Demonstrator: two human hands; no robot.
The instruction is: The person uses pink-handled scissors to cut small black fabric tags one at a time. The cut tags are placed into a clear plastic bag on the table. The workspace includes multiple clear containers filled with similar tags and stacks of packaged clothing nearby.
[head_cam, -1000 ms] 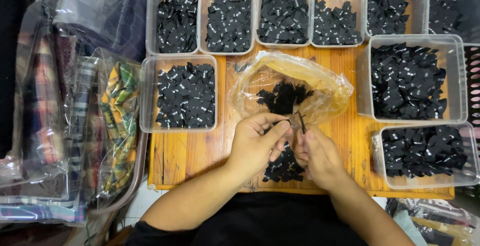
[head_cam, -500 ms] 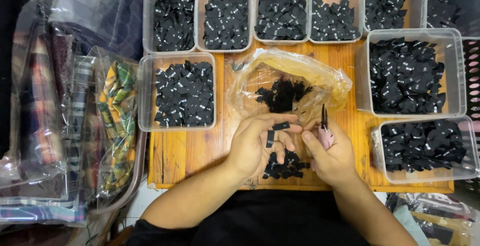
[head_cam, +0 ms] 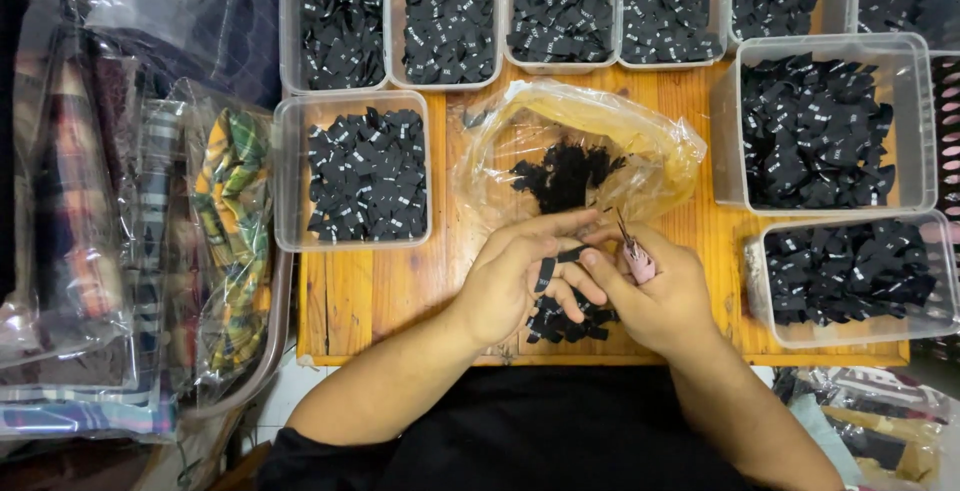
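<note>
A black label strip (head_cam: 556, 263) sits pinched between both my hands above the wooden table (head_cam: 360, 291). My left hand (head_cam: 515, 276) grips it with thumb and fingers; my right hand (head_cam: 660, 296) touches its end while clasping pink snips (head_cam: 636, 257). A small pile of cut labels (head_cam: 565, 323) lies just beneath, and a clear plastic bag (head_cam: 580, 146) lies just beyond the hands.
</note>
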